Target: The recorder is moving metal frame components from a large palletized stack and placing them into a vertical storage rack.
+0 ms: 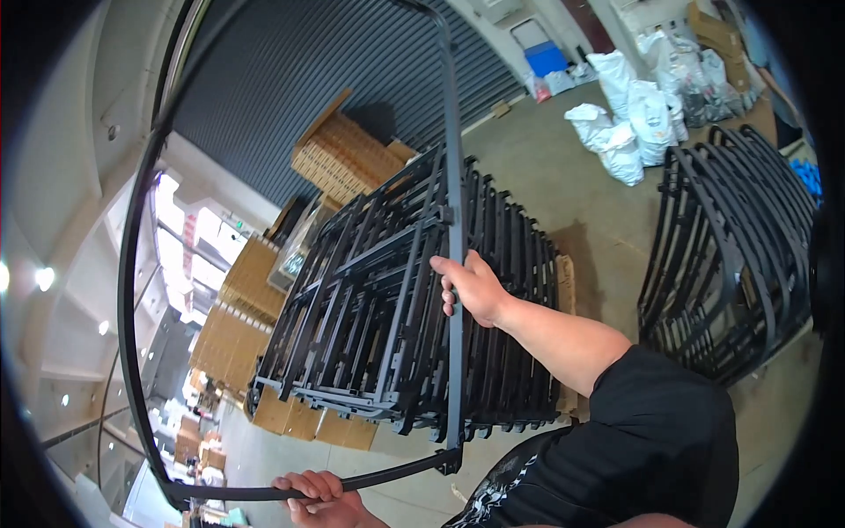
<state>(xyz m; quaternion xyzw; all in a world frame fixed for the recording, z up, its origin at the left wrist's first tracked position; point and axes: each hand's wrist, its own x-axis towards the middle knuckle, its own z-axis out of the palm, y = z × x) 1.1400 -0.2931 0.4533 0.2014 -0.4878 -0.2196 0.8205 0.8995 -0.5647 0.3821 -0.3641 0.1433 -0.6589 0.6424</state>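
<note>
Fingers of right hand (475, 286) are wrapped round the straight vertical bar of a large dark grey metal frame with one curved side (454, 264), thumb on top, firm grip approx mid-height of the bar. Left hand (319, 495), at 6 o'clock in the view, has fingers curled over the frame's lower bar, knuckles showing; closed grip also.

Progress, as judged: one frame is lifted clear and held up in both hands, apart from the stacks. Not yet set down anywhere. Stack of flat black slatted metal frames (414, 317) lies behind it at centre on flattened brown cardboard sheets (304, 422); a second batch, upright row of curved black metal frames (739, 246), stands at 3 o'clock. Both lots look sizeable, so plenty appears left to handle; which stack the held frame belongs to cannot be told.

Condition of held frame: thin tube section, long arc sweeping from 12 round to 7 o'clock, straight upright w/ small bracket near its upper part. No visible bends or damage. White filled sacks (629, 123) at 1 o'clock on concrete floor (572, 176).
</note>
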